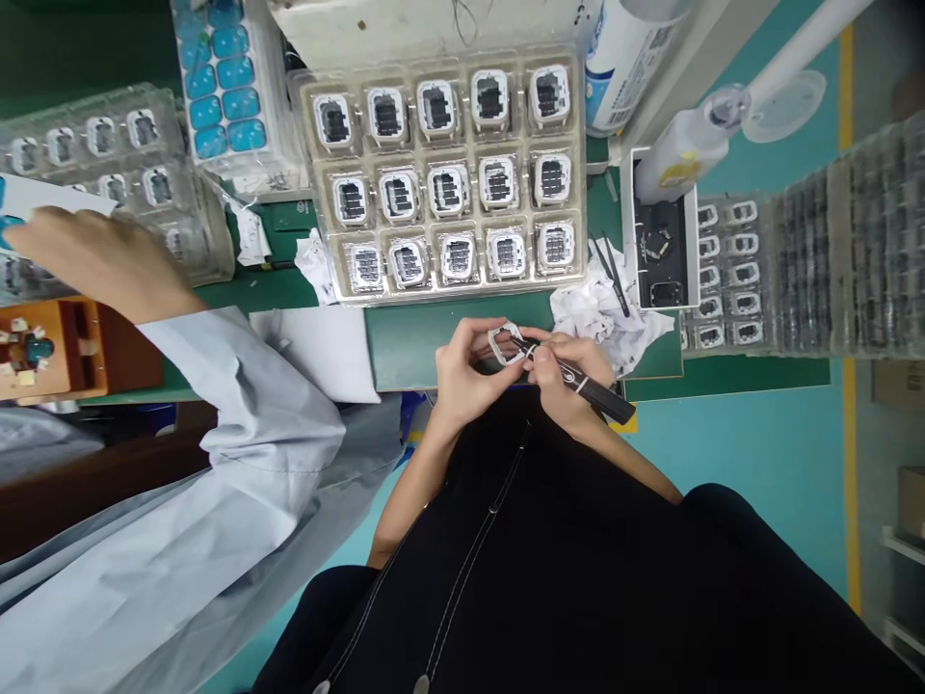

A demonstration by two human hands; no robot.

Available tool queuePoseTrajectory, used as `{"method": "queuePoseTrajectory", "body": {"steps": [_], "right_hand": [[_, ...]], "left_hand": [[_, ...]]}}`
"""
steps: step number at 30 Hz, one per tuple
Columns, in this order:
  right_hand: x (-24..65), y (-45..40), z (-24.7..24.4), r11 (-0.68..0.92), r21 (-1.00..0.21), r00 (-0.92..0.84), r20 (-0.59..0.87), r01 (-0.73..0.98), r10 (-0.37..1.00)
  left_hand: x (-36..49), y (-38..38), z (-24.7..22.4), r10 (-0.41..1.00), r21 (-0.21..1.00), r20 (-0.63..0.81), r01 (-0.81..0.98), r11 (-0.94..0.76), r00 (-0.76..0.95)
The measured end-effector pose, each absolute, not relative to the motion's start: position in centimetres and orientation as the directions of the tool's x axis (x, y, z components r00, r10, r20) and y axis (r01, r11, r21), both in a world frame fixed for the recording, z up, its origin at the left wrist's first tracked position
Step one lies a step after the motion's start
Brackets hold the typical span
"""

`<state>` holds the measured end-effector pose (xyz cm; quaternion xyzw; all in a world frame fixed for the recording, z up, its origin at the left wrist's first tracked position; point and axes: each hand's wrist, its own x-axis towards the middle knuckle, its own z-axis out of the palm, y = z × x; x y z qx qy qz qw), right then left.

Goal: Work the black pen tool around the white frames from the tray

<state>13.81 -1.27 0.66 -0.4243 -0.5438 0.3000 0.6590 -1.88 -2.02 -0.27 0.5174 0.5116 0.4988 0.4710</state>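
Observation:
Between my fingertips, just over the table's front edge, is a small white frame-shaped plastic part (495, 347). My left hand (466, 371) pinches it from the left side. A black marker pen (605, 397) is gripped in my right hand (568, 378), its tip touching or very close to the frame's inner edge. Fingers of my right hand also reach behind the frame, and whether they support it I cannot tell. Directly ahead lies a clear plastic tray (440, 292) with rows of similar white-rimmed parts.
A co-worker's hand (93, 253) reaches over more trays at left. Crumpled white cloth (578, 313) with black tweezers (614, 280) lies at right, beside a box (632, 231) and a bottle (683, 154). Stacked trays (831, 241) stand far right; a white cloth (325, 357) lies left.

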Motion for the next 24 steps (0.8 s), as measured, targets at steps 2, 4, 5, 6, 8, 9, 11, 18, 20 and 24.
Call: {"method": "queuePoseTrajectory", "body": {"steps": [2,4,5,6,8,9,11,18,20,24], "right_hand": [[13.5,-1.5,0.9,0.471,-0.88,0.267,0.469,0.06,0.842],[13.4,-1.7,1.3,0.464,-0.882,0.266,0.469,0.087,0.842],[13.4,-1.9,1.5,0.453,-0.885,0.257,0.465,0.107,0.847],[13.5,-2.0,1.6,0.445,-0.887,0.246,0.462,0.124,0.852],[13.7,-2.4,1.9,0.444,-0.887,0.223,0.461,0.126,0.859],[13.9,-2.6,2.0,0.447,-0.887,0.209,0.462,0.117,0.862],[14.1,-3.1,2.2,0.44,-0.892,0.191,0.452,0.105,0.871],[14.9,-4.2,3.6,0.395,-0.91,0.141,0.411,0.129,0.901],[14.8,-4.2,4.5,0.414,-0.902,0.15,0.429,0.12,0.891],[14.4,-3.9,6.1,0.453,-0.882,0.188,0.47,0.131,0.862]], "left_hand": [[-1.9,-1.9,0.1,1.0,1.0,0.007,0.005,-0.006,-0.007],[-2.0,-1.8,0.3,1.0,0.999,-0.012,-0.03,0.012,0.001],[-2.0,-1.8,0.4,1.0,0.999,-0.02,-0.044,0.02,0.003],[-2.0,-1.8,0.4,1.0,0.998,-0.026,-0.055,0.026,0.003],[-2.1,-1.9,0.5,1.0,0.997,-0.03,-0.071,0.03,0.001],[-2.1,-2.0,0.5,1.0,0.997,-0.025,-0.076,0.025,0.0],[-2.1,-2.1,0.7,1.0,0.996,-0.006,-0.092,0.006,-0.004],[-2.0,-2.9,2.0,1.0,0.995,0.026,-0.096,-0.026,-0.001],[-1.9,-3.1,2.5,0.998,0.993,0.057,-0.103,-0.056,0.0],[-1.9,-3.3,3.2,0.988,0.98,0.152,-0.128,-0.151,0.002]]}}
